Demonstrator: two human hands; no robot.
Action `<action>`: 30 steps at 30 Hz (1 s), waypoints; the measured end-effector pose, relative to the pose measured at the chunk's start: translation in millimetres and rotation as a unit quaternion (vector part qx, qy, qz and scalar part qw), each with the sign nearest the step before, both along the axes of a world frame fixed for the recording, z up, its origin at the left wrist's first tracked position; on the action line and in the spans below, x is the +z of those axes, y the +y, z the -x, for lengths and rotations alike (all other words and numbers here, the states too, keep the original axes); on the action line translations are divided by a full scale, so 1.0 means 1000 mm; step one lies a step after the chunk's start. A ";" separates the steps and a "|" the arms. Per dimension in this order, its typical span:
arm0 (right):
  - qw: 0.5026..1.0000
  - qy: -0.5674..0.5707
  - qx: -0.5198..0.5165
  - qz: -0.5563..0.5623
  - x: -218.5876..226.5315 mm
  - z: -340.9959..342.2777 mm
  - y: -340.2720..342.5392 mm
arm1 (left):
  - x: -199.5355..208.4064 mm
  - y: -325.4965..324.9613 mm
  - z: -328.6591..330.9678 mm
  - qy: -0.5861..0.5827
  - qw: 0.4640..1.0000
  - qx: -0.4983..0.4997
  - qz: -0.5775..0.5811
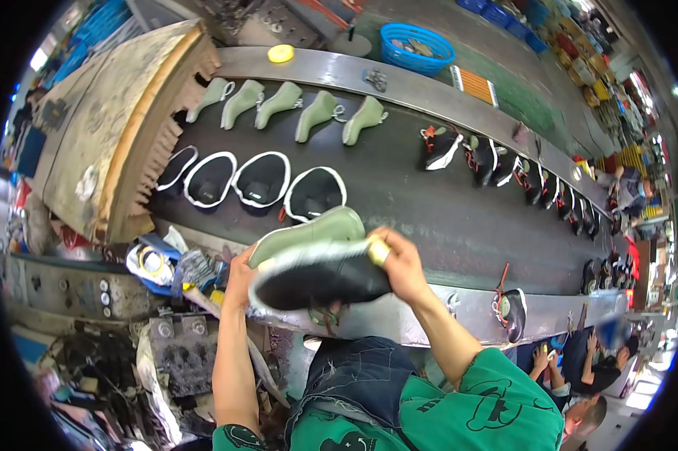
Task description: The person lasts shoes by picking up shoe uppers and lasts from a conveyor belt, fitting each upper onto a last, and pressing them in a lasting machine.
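Note:
Over the belt's near edge I hold a black shoe piece with a white edge point(328, 282), smeared by motion. Right behind it lies a smooth pale green shoe last point(313, 231); whether the two are joined I cannot tell. My left hand point(241, 275) wraps the left end of the pair, its fingers partly hidden. My right hand point(401, 264) is closed on the right end of the black piece, with yellow wrapping on a finger. Just beyond, black oval shoe pieces with white rims point(261, 155) lie in a row on the dark belt point(399, 199).
Several green lasts point(280, 104) line the far side of the belt. Black shoes point(440, 148) stand along its right part, and one shoe point(515, 314) rests on the near metal ledge. A wooden-topped housing point(121, 113) spans the left end. Beyond stands a blue basket point(416, 49). People sit at lower right.

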State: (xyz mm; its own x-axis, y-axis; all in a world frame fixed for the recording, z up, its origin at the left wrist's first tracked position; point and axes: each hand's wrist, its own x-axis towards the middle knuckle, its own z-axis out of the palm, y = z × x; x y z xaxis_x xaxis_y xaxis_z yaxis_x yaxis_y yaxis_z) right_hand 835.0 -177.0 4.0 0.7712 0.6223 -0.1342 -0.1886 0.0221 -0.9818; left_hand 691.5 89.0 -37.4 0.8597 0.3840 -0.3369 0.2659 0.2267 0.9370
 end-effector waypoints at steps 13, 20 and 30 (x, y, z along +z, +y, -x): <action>0.879 0.467 -0.074 -0.067 -0.084 0.082 0.054 | 0.004 0.007 0.128 0.032 0.988 0.138 0.066; 0.884 0.432 -0.112 -0.139 -0.090 0.041 -0.012 | -0.038 0.024 0.166 0.020 0.965 0.263 -0.003; 0.823 -0.266 -0.260 0.429 -0.186 0.072 -0.121 | -0.041 0.016 0.186 -0.110 0.931 0.318 0.142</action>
